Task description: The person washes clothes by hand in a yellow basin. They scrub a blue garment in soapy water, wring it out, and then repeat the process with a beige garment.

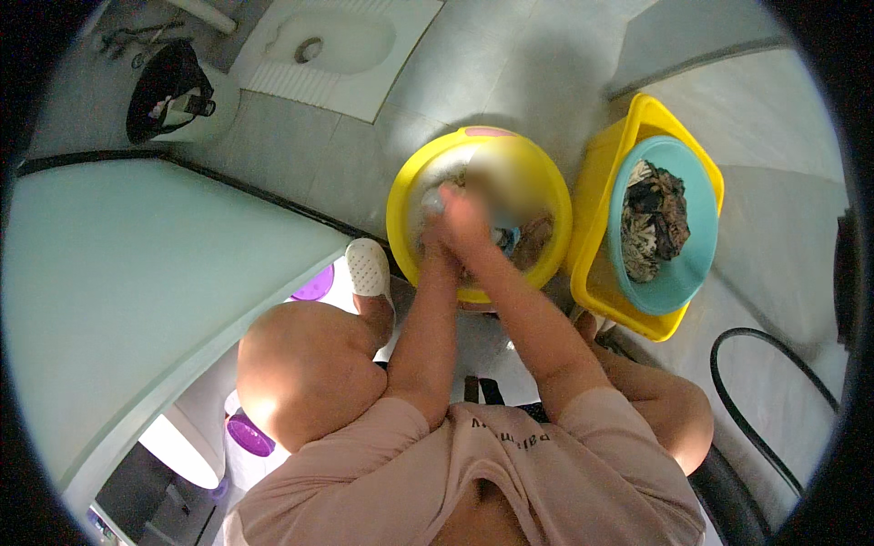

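A round basin with a broad yellow rim (405, 240) stands on the floor between my legs. Both my hands are down inside it, pressed close together. My right hand (464, 213) lies partly over my left hand (437, 233), with its fingers curled. A small pale lump (432, 199) shows beside the fingers; whether it is wet cloth or suds I cannot tell. Brown cloth (534, 242) and a bit of blue-and-white cloth (506, 240) lie in the basin to the right of my hands. Blur covers its upper right part, and my hands hide the middle.
On the right, a yellow rectangular tub (593, 205) carries a turquoise basin (696, 266) holding dark patterned cloth (655, 218). A squat toilet (341, 41) lies beyond, near a bin with a black liner (167, 95). A frosted glass panel (150, 259) borders the left; a black hose (744, 334) curves right.
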